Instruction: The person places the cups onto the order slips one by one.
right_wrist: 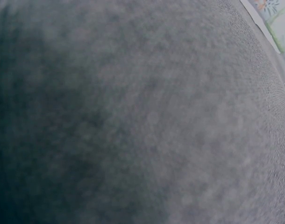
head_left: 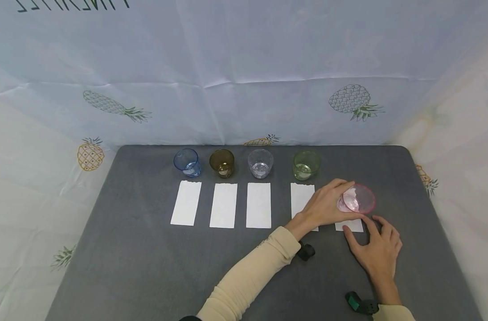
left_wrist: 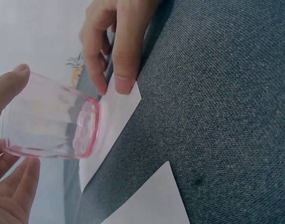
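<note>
A pink glass [head_left: 360, 199] is held in my left hand [head_left: 328, 203], tilted above the rightmost white paper strip [head_left: 350, 226]. In the left wrist view, thumb and fingers grip the pink glass [left_wrist: 53, 121] near its rim, and its base hangs over the paper [left_wrist: 117, 112]. My right hand [head_left: 378, 249] is just in front of the glass, thumb and forefinger spread. Its fingertips touch the near end of that strip, as the right hand [left_wrist: 119, 42] in the left wrist view shows. The right wrist view holds only blurred tabletop [right_wrist: 180, 116] and slivers of paper.
Along the back stand a blue glass [head_left: 187, 162], a brown glass [head_left: 222, 163], a clear glass [head_left: 260, 163] and a green glass [head_left: 306, 165]. Several white paper strips [head_left: 223, 206] lie before them on the grey table [head_left: 147, 267]. A pineapple-print curtain [head_left: 227, 111] hangs behind.
</note>
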